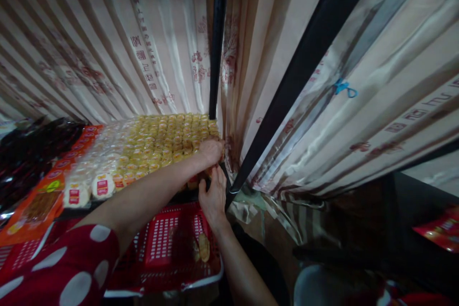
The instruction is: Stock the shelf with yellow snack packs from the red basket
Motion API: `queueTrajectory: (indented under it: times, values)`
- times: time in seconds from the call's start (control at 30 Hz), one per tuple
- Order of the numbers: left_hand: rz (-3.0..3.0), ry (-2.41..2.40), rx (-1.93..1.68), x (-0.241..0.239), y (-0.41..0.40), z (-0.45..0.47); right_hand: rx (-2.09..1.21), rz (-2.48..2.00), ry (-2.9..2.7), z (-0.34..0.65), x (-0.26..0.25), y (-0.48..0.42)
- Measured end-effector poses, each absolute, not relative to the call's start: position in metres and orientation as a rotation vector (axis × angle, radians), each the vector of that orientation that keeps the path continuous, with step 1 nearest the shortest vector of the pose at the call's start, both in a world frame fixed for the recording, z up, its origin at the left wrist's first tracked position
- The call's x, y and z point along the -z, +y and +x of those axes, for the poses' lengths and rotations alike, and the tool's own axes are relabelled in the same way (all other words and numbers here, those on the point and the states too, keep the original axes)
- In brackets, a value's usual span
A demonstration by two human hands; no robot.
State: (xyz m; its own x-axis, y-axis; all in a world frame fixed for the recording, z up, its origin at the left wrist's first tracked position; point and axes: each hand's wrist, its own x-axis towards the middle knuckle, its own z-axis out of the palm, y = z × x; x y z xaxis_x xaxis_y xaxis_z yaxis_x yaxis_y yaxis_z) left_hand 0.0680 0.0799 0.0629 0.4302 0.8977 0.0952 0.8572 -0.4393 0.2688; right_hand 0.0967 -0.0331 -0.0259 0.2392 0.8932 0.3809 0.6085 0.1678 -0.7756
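Observation:
My left hand (212,150) reaches across to the right end of a display of small yellow-wrapped packets (168,136), by the shelf corner. Its fingers bend down out of sight, so any grip is hidden. Just below, my right hand (214,196) lies against the display's front right edge, fingers stretched upward and thumb apart. Its fingertips are close to the left hand and to dark brownish packets (193,182) at that edge. Beneath them sits a red plastic basket (159,241) with a yellowish wrapped piece (204,247) in it.
Left of the yellow packets are round white packaged items (103,185), orange snack bags (46,193) and dark shiny packages (30,153). A black post (301,57) slants close by on the right, before a pleated curtain (394,81). A red packet (441,229) is at far right.

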Motion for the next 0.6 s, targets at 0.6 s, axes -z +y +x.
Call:
queueTrajectory:
  times: [0.6]
  values:
    - [2.403, 1.441, -1.033, -0.076, 0.0, 0.02, -0.323, -1.333, -1.419, 0.1, 0.005, -0.058]
